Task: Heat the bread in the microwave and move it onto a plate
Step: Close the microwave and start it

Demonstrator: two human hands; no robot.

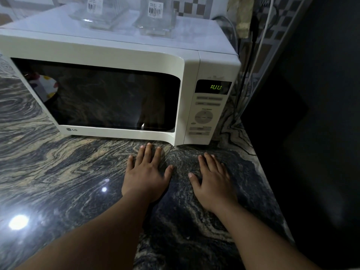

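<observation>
A white microwave [124, 55] stands on the dark marbled counter [58, 172] with its door closed. Its green display [215, 87] is lit, and the control panel [204, 115] is at its right. The dark door window hides the inside; no bread or plate is in view. My left hand [147, 172] lies flat on the counter just in front of the door, fingers straight. My right hand [211, 179] lies flat beside it, below the control panel. Neither hand holds anything.
Two clear glass containers [101, 14] [155, 18] with barcode labels stand on top of the microwave. Cables [253, 45] run down the tiled wall behind its right side. The counter ends at the right edge [268, 182], with darkness beyond.
</observation>
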